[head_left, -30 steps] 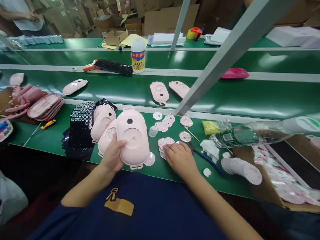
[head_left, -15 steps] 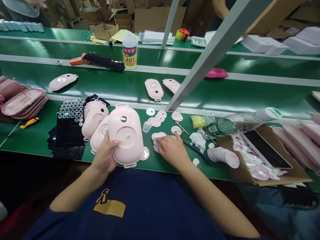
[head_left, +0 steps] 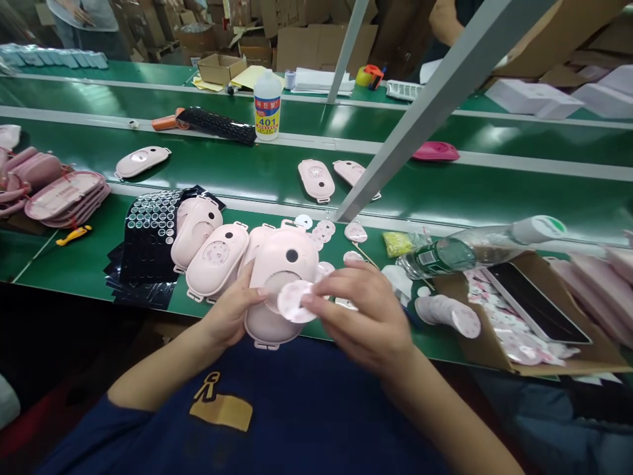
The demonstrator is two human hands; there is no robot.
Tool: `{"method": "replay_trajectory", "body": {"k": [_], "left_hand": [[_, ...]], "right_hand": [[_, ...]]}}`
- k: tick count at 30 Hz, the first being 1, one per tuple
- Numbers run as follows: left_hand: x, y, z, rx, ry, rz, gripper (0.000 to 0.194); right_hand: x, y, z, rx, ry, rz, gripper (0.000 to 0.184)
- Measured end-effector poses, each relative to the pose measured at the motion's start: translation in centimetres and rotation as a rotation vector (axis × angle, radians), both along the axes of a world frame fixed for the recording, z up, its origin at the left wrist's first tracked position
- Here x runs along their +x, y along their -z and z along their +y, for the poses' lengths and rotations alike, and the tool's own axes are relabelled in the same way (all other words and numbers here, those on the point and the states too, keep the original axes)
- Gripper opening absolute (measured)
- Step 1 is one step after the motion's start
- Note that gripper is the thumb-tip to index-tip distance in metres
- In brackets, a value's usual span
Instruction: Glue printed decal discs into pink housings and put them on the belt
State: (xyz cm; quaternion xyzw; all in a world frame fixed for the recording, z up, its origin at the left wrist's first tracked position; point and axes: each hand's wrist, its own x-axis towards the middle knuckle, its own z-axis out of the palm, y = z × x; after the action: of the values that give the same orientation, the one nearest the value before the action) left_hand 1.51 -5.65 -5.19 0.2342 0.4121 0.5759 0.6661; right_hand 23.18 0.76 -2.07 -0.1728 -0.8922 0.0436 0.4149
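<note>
My left hand (head_left: 230, 307) grips the left side of a pale pink oval plastic cover (head_left: 270, 328), which has a dark round hole near its top and a round recess in the middle. Between the thumb and fingers of my right hand (head_left: 368, 316) is a round patterned disc (head_left: 293, 302), held in front of that recess. To the left, another pink cover (head_left: 212, 267) with a patterned disc in its recess leans among similar covers. Part of the disc pile behind my right hand is hidden.
Black sheets with round clear stickers (head_left: 148, 224) lie at the left. A glue bottle (head_left: 267, 112) stands behind. On the right are a plastic bottle (head_left: 459, 247), a stack of discs (head_left: 450, 315) and a cardboard box (head_left: 494, 356) holding a phone-like slab. A slanted metal post (head_left: 420, 125) crosses the view.
My right hand has lifted a round disc from the pile and brought it left to the cover. The cover in my left hand has shifted right, showing more of the covers behind.
</note>
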Motion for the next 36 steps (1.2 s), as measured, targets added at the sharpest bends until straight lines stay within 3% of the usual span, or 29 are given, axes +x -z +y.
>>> {"method": "replay_trajectory", "body": {"k": [2,4,8,11,14,18,20,24,28,34,36], "left_hand": [[0.4,-0.1,-0.1,0.010,0.058,-0.037,0.079],[0.5,-0.2,-0.3,0.018,0.083,-0.053,0.074],[0.5,-0.2,-0.6,0.036,0.087,-0.035,0.070],[0.6,0.0,-0.6,0.058,0.091,0.003,0.071],[0.5,0.3,-0.6,0.071,0.079,0.117,0.075],[0.7,0.2,-0.8,0.078,0.024,0.337,0.079],[0.9,0.1,-0.8,0.098,-0.011,0.402,0.077],[1.3,-0.1,-0.8,0.122,-0.032,0.364,0.073],[1.3,0.2,-0.7,0.138,-0.016,0.292,0.074],[1.3,0.3,-0.3,0.117,-0.044,0.363,0.073],[1.3,0.2,-0.4,0.106,-0.060,0.396,0.075]], "right_hand": [[-0.5,0.2,0.1,0.176,-0.032,-0.086,0.021],[-0.3,0.9,0.5,0.251,-0.044,-0.161,0.021],[0.9,1.5,0.8,0.219,-0.092,-0.287,0.035],[1.6,1.1,0.3,0.202,-0.085,-0.342,0.045],[1.6,0.6,-0.4,0.197,-0.033,-0.362,0.044],[0.7,0.7,-1.5,0.178,0.052,-0.236,0.021],[-0.1,1.0,-2.2,0.137,0.161,-0.129,0.010],[-1.5,1.8,-3.0,-0.001,0.349,0.004,0.009],[-1.9,2.1,-2.9,-0.118,0.287,0.018,0.015],[-1.9,2.8,-2.5,-0.136,0.257,0.034,0.022],[-2.1,3.2,-2.4,-0.160,0.241,0.072,0.034]]}}
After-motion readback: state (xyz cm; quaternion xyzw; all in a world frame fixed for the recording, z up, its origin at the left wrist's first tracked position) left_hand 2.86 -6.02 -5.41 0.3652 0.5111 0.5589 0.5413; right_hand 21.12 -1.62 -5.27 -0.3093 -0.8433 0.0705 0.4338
